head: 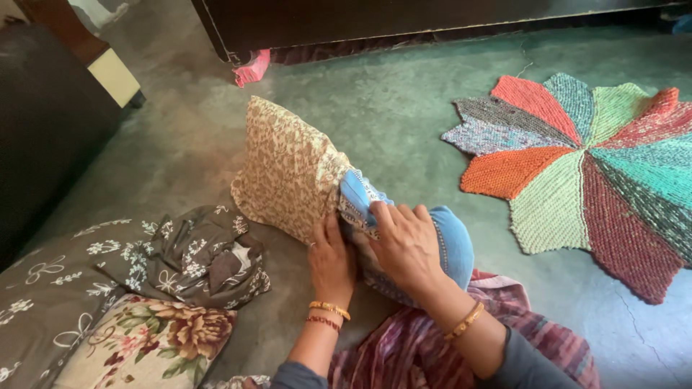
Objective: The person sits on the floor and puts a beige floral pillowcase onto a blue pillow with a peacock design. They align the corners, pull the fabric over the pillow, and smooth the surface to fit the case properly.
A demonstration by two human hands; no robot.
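**Cotton cover, half on, over a blue pillow**

Beige, small-patterned cloth made up the pillow cover (288,169), and it sat over the far end of a blue pillow (450,245) that lay across the person's lap, its covered end resting on the green floor (389,108). The left hand (330,259) pinched the cover's open edge from below, fingers curled closed on the cloth. The right hand (407,245) lay on top at the same edge, fingers bent and pressing down where the cover met a blue-and-white trimmed band of the pillow — whether it gripped cloth or only pressed could not be told.

By the look of it, the pillow was light and soft, giving under the fingers, while the cover was thin, limp fabric that would bunch and drag against the stuffing. The sensible hold seemed to be the hem of the opening, one hand on each side.

Much stayed hidden. The hands covered the cover's mouth, so how far the pillow had gone in was unclear; the pillow's near end sank behind the right wrist and a striped purple garment (432,353). At the left lay a grey floral cloth (180,259) and a rose-printed cushion (151,346), cut off by the frame. A many-coloured knitted mat (591,166) ran off the right edge, and dark furniture (432,18) closed the top.
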